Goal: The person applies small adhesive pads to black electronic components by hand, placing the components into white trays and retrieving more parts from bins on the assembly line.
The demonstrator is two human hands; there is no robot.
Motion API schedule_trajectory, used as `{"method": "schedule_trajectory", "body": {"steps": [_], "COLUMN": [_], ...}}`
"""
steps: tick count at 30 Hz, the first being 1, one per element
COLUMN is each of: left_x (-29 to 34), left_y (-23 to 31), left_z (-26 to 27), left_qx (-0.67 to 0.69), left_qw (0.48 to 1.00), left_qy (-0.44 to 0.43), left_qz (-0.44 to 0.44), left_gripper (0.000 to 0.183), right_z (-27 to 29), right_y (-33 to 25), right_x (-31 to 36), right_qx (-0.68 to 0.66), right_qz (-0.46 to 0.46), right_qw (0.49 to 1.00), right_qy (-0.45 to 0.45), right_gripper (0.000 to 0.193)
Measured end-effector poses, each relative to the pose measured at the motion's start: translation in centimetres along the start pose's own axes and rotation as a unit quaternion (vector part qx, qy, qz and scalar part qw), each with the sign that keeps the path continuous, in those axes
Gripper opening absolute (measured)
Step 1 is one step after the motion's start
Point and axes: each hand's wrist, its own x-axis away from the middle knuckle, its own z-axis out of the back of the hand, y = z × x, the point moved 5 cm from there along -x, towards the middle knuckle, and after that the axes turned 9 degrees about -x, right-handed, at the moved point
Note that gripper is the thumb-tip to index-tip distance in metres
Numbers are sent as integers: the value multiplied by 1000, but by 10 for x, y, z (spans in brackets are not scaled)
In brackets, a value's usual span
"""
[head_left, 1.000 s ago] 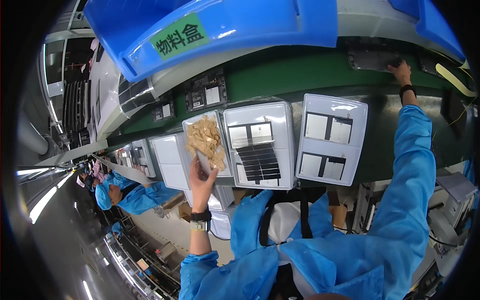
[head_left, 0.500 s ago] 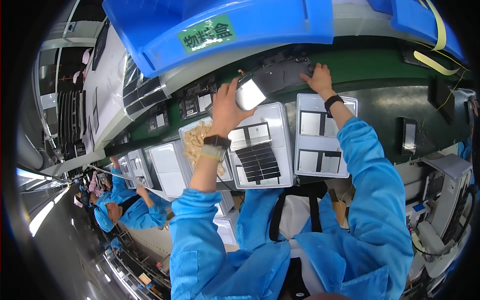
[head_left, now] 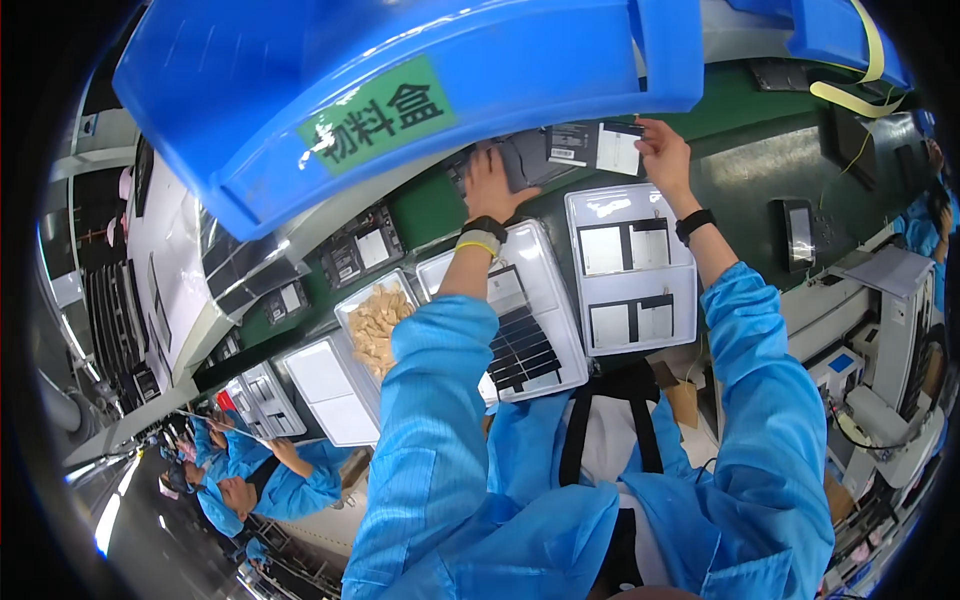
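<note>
My right hand (head_left: 663, 158) pinches the right end of a flat battery pack (head_left: 597, 147), part black and part white, above the far side of the bench. The left hand (head_left: 490, 185) is open, its fingers spread on a dark flat device housing (head_left: 530, 160) just left of the battery pack. Nearer me, a white tray (head_left: 634, 280) contains several similar flat packs. Beside it is another white tray (head_left: 565, 300), partly hidden by my left arm, with a sheet of black strips (head_left: 522, 345) lying across its contents.
Large blue bins (head_left: 500, 85) overhang the bench's far side. A tray of crumpled tan pieces (head_left: 380, 325) and a white tray (head_left: 330, 390) stand left. More devices (head_left: 362, 248) lie along the green surface (head_left: 420, 210). A co-worker (head_left: 265, 475) sits at left; a dark device (head_left: 798, 235) lies right.
The battery pack that was in my left hand is now in my right hand. My left hand has moved forward onto the housing. The view has shifted, with the blue bin looming larger.
</note>
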Motion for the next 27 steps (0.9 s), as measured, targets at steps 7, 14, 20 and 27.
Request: {"method": "schedule_trajectory", "body": {"steps": [7,14,20,27], "left_x": [17,3,13,26], "left_y": [-29,-12,-48,-57], "left_z": [-26,-20,-10,14], "left_qx": [-56,172,346,466], "left_qw": [993,980,929,857], "left_qy": [-93,-64,-76,-196], "left_qz": [-45,76,109,96], "left_gripper": [79,66,63,62], "right_z": [-24,-65,-127,-165], "right_y": [-27,-19,-51,-79], "right_x": [-2,-29,-28,-5], "right_qx": [68,149,134,151], "right_qz": [-4,121,155,154], "right_qw": [998,981,972,948], "right_qy": [7,-14,-119,-236], "right_gripper": [38,39,40,37]}}
